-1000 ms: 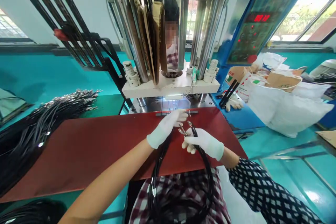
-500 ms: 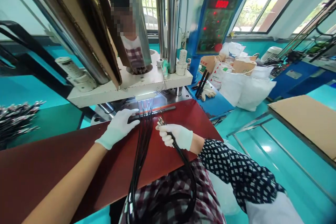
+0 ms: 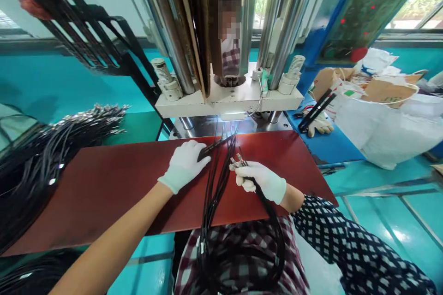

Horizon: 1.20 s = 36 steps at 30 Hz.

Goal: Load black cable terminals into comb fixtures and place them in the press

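Note:
My left hand (image 3: 187, 162), in a white glove, closes around the dark end of a slim bar-like tool (image 3: 210, 148). The tool slants up and right towards the machine, partly behind cables, and its exact kind is unclear. Several loose black cables (image 3: 216, 193) run from my lap over the red board into the lit gap of the press (image 3: 228, 101), just right of that hand. In my gloved right hand (image 3: 259, 179) is a bundle of black cables (image 3: 265, 200), their metal connectors (image 3: 238, 161) poking out past the fingertips. The bundle loops down onto my lap.
The red board (image 3: 138, 184) spans the front of the press. A heap of black cables (image 3: 69, 133) lies at the left. On the right are a control box (image 3: 356, 23), a glove (image 3: 320, 125) on a blue ledge and a white sack (image 3: 374, 129).
The view has turned left, bringing the cable heap further in. The bar, earlier lying across the board beneath the cables, now tilts upward in my left hand. My right hand keeps its bundle.

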Motion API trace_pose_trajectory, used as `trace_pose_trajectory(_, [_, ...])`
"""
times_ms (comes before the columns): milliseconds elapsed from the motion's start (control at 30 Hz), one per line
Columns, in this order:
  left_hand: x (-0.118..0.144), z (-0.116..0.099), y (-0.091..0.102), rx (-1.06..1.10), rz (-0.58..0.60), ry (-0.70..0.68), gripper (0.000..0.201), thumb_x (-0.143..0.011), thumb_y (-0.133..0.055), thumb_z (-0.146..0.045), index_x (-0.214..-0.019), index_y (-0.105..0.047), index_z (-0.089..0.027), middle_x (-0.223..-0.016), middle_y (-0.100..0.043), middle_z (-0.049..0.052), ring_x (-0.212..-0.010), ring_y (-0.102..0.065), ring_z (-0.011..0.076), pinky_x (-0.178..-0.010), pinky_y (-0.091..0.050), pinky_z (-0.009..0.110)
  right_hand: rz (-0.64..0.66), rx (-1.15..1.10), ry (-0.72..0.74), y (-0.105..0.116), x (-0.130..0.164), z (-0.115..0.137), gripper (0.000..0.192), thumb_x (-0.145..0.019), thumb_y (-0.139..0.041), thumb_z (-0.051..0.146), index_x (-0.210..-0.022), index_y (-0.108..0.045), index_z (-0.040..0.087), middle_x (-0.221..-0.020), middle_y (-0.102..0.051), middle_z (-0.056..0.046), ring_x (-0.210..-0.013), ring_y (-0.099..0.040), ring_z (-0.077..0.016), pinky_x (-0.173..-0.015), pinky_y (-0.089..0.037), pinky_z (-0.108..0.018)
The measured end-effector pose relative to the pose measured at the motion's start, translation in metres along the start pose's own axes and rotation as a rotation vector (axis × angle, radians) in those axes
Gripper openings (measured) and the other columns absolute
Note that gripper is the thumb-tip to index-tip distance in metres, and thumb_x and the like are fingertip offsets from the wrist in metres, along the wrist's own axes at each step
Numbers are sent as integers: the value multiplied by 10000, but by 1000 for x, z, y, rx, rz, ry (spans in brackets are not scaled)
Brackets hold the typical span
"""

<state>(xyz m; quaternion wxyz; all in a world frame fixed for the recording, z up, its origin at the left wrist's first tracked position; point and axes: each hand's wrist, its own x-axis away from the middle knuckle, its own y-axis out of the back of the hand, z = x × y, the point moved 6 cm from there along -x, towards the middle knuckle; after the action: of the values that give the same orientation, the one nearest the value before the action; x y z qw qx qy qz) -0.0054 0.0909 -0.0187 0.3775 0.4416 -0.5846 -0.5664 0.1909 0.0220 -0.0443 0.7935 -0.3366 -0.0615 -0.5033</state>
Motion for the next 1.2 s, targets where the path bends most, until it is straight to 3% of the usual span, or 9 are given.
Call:
trace_pose_trajectory(133, [-2,1,-1,-84,115,77,257,-966,-440,-336,-1029,-607,-152,-1035,-628,121,-963,-623,274,-810,-456,365,-26,139,21,-4,1,1,409,-703,-739,480,-856,-605,126,-584,-630,-12,-376,-335,-32,-368,-220,-191])
trace_pose_trajectory(233, [30,25,3,-113,174,164,224,-974,-402,-305,-981,-572,-160,-994,-626,123,-917,-629,274,-762,-443,352,-63,263,27,0,10,6,280,-740,-664,395,-806,-613,127,-662,-690,-64,-442,-478,-70,-390,-316,-190])
trace_pose_trajectory(400, [90,50,23,339,122,383,201,-965,-409,-397,-928,-478,-212,-793,-578,18,-669,-565,187,-633,-399,294,-2,374,-15,-10,19,8,196,-755,-620,311,-685,-578,133,-522,-618,-26,-391,-387,-49,-391,-258,-185])
trace_pose_trajectory(500, [82,17,25,993,137,316,353,-970,-356,-524,-944,-501,-203,-725,-494,-19,-507,-429,108,-515,-347,249,138,315,-18,-35,18,10,200,-765,-615,321,-705,-594,132,-466,-558,2,-386,-321,-46,-387,-189,-195])
trace_pose_trajectory(567, [63,-17,16,1420,313,268,467,-958,-323,-598,-918,-534,-184,-678,-469,-25,-427,-369,84,-435,-284,240,174,314,-15,-49,16,11,204,-773,-607,329,-716,-599,133,-480,-569,-4,-386,-317,-48,-384,-181,-202])
trace_pose_trajectory(667, [32,-58,5,1746,479,197,474,-920,-435,-609,-795,-533,-162,-594,-492,-13,-430,-427,92,-446,-346,237,71,397,14,-51,12,12,199,-784,-602,315,-820,-635,123,-509,-599,-6,-376,-316,-49,-379,-199,-201])
trace_pose_trajectory(833, [12,-78,-4,1820,352,113,474,-943,-459,-571,-724,-515,-155,-542,-485,-12,-477,-423,84,-483,-370,208,-70,533,49,-38,9,8,174,-815,-585,297,-846,-630,132,-568,-646,-9,-412,-444,-73,-420,-357,-196])
trace_pose_trajectory(967, [15,-75,-9,1825,272,147,413,-927,-517,-548,-786,-519,-160,-610,-477,-26,-469,-392,62,-447,-315,193,-51,555,37,-41,6,4,193,-827,-593,278,-684,-556,153,-567,-654,-16,-432,-480,-77,-440,-375,-196])
trace_pose_trajectory(1200, [18,-67,-6,1752,96,102,377,-932,-533,-513,-784,-487,-169,-717,-483,-14,-576,-431,76,-538,-378,206,-68,581,87,-50,3,2,221,-854,-567,254,-656,-531,162,-569,-668,-12,-431,-498,-69,-468,-410,-187])
